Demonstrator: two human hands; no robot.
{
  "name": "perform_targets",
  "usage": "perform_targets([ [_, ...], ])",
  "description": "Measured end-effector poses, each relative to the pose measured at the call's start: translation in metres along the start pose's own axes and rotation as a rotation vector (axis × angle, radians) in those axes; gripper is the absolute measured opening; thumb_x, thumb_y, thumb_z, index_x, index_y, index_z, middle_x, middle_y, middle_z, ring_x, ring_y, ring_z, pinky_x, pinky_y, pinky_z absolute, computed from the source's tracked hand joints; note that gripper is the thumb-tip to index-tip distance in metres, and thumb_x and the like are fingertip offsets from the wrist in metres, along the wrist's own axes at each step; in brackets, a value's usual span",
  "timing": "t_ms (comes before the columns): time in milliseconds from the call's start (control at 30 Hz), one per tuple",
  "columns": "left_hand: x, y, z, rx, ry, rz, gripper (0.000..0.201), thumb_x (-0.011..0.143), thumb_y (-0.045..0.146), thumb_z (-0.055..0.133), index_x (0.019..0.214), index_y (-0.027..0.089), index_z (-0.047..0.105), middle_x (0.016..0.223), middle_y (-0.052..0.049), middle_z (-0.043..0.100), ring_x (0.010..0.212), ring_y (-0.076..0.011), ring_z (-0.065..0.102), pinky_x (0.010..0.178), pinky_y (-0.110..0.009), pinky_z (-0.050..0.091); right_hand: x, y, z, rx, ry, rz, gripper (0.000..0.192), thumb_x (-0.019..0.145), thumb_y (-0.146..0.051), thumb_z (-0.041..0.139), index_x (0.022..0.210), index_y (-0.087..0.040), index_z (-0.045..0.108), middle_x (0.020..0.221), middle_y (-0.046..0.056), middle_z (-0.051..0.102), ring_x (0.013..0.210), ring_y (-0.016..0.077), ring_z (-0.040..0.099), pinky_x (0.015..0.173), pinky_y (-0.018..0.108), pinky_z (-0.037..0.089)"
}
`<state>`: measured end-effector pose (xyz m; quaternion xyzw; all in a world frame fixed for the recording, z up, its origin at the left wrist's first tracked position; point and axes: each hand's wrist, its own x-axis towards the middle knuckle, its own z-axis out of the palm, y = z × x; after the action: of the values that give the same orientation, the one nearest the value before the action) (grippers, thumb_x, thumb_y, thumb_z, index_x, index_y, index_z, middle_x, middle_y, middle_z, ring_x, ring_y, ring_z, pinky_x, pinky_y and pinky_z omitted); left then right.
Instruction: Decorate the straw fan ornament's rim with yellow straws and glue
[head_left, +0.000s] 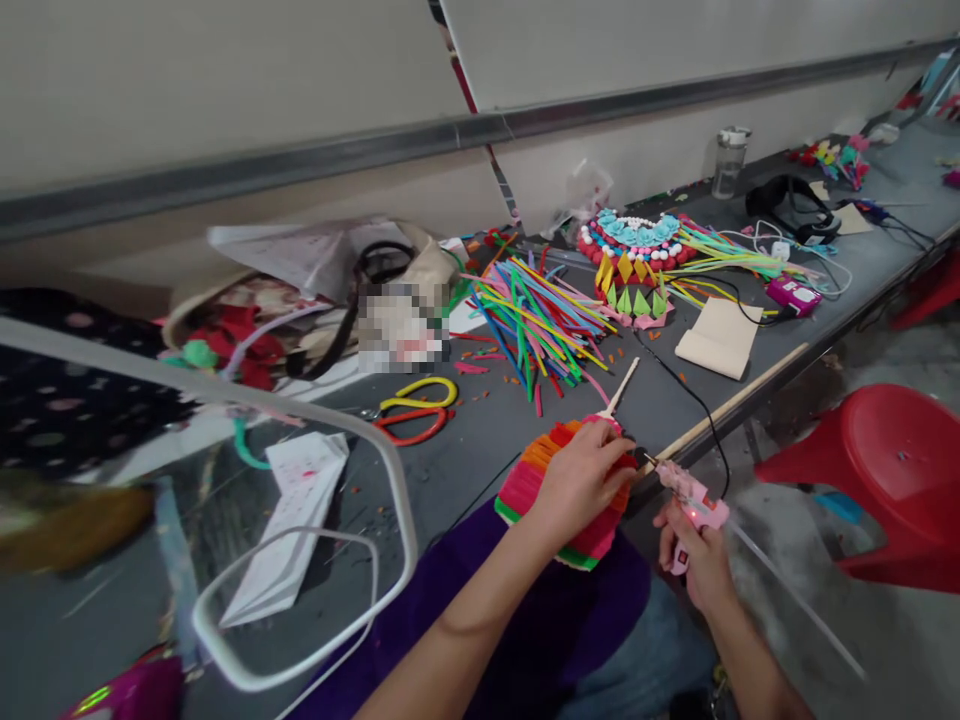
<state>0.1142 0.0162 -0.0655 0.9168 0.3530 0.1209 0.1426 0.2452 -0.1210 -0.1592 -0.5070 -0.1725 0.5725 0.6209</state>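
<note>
Craft with stripes at five o'clock, gripped by our left hand, pink glue gun at four o'clock, clasped in our right hand, coloured pipe cleaners at twelve from it.

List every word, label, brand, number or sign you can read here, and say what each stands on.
No text can be read with certainty.
Folded white paper: faint marks, too blurred to read.
Purple device with a green glow, bottom left: the lit display is too blurred to read.
Purple device by the cables: pale markings, too small to read.
Pink glue gun: dark patch on its handle, too small to read.
</note>
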Motion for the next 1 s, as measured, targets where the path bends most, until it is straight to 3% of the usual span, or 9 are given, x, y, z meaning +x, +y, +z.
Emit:
perform_targets([
  [133, -0.002, 0.008, 0.013, 0.142, 0.003, -0.051, 0.017, 0.087, 0.035, 0.057, 0.095, 0.021, 0.063, 0.093, -0.006, 0.058, 0.084, -0.0204, 0.057, 0.061, -0.027, 0.044, 0.003, 0.003, -0.001, -0.009, 0.030, -0.062, 0.034, 0.081, -0.047, 0.065, 0.077, -0.014, 0.062, 0.042, -0.004, 0.056, 0.034, 0.0064, 0.046, 0.036, 0.015, 0.033],
  [233, -0.006, 0.012, 0.020, 0.135, 0.085, -0.087, 0.014, 0.089, 0.029, 0.052, 0.087, 0.020, 0.063, 0.086, -0.005, 0.060, 0.080, -0.0188, 0.058, 0.059, -0.026, 0.043, 0.003, 0.005, -0.003, -0.019, 0.037, -0.077, 0.032, 0.083, -0.046, 0.064, 0.079, -0.014, 0.062, 0.043, -0.004, 0.056, 0.035, 0.0068, 0.048, 0.037, 0.015, 0.034],
  [367, -0.012, 0.012, 0.019, -0.115, 0.256, -0.115, 0.012, 0.089, 0.025, 0.052, 0.087, 0.020, 0.063, 0.083, -0.003, 0.061, 0.078, -0.0158, 0.059, 0.065, -0.025, 0.046, 0.003, 0.008, -0.002, -0.036, -0.019, -0.036, 0.033, 0.083, -0.046, 0.063, 0.078, -0.013, 0.063, 0.043, -0.003, 0.057, 0.036, 0.0076, 0.049, 0.038, 0.016, 0.036],
  [500, -0.015, 0.009, 0.017, -0.342, 0.355, -0.188, 0.010, 0.088, 0.024, 0.056, 0.084, 0.019, 0.064, 0.078, -0.002, 0.059, 0.066, -0.0127, 0.057, 0.057, -0.023, 0.045, 0.004, 0.008, 0.004, -0.060, -0.072, -0.018, 0.036, 0.081, -0.049, 0.064, 0.076, -0.013, 0.064, 0.042, -0.003, 0.057, 0.034, 0.0079, 0.049, 0.034, 0.016, 0.034],
  [633, -0.015, 0.005, 0.022, -0.467, 0.466, -0.253, 0.006, 0.083, 0.025, 0.063, 0.084, 0.019, 0.066, 0.078, -0.002, 0.062, 0.072, -0.0147, 0.060, 0.060, -0.024, 0.048, 0.006, 0.005, 0.010, -0.041, -0.107, 0.023, 0.038, 0.078, -0.051, 0.066, 0.075, -0.013, 0.064, 0.041, -0.003, 0.057, 0.032, 0.0078, 0.049, 0.033, 0.015, 0.036],
  [800, -0.016, 0.003, 0.026, -0.580, 0.495, -0.342, 0.008, 0.080, 0.027, 0.066, 0.081, 0.019, 0.067, 0.078, -0.002, 0.062, 0.070, -0.0154, 0.062, 0.059, -0.025, 0.050, 0.008, 0.005, 0.011, -0.032, -0.099, 0.074, 0.041, 0.074, -0.053, 0.068, 0.073, -0.013, 0.064, 0.040, -0.003, 0.056, 0.031, 0.0082, 0.049, 0.033, 0.016, 0.037],
  [1000, -0.015, 0.008, 0.022, -0.515, 0.506, -0.303, 0.007, 0.078, 0.026, 0.067, 0.079, 0.019, 0.068, 0.076, -0.002, 0.064, 0.072, -0.0155, 0.061, 0.063, -0.026, 0.050, 0.006, 0.004, 0.012, -0.066, -0.108, 0.094, 0.042, 0.074, -0.055, 0.067, 0.073, -0.013, 0.062, 0.039, -0.003, 0.055, 0.031, 0.0080, 0.048, 0.033, 0.016, 0.036],
])
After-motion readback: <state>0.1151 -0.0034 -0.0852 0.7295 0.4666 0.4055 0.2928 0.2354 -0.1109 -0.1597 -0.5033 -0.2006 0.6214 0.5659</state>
